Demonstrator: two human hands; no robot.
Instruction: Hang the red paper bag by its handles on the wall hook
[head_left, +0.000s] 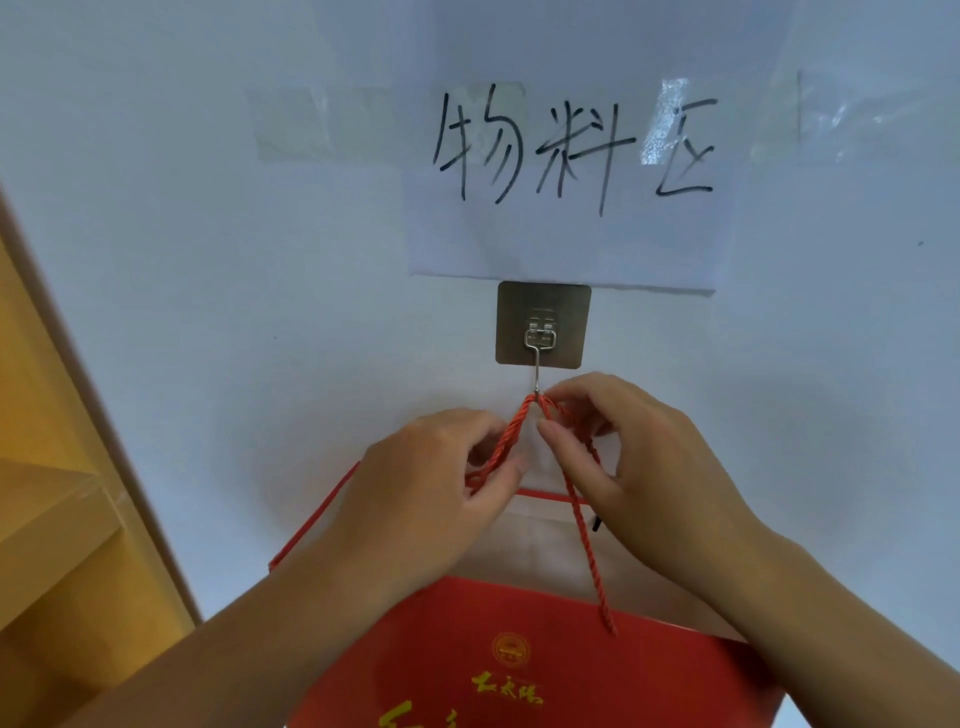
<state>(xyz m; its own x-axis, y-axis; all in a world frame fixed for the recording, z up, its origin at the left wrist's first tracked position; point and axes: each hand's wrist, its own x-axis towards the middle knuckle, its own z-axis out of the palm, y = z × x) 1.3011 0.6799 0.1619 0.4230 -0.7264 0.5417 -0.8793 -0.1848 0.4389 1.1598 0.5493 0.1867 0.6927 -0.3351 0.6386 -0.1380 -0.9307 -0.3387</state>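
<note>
A red paper bag (519, 654) with gold print hangs open below the wall hook (540, 343), a metal hook on a square adhesive pad. Its twisted red rope handles (522, 421) meet in a peak right at the hook's tip. My left hand (431, 467) pinches the left strands of the handles just below the peak. Over on the other side, my right hand (628, 457) pinches the right strands. The hook's lower tip is partly hidden behind the cords and my fingers, so I cannot tell how many cords sit over it.
A white paper sign (566, 171) with black handwritten characters is taped to the white wall just above the hook. A yellow wooden shelf unit (57, 519) stands along the left edge.
</note>
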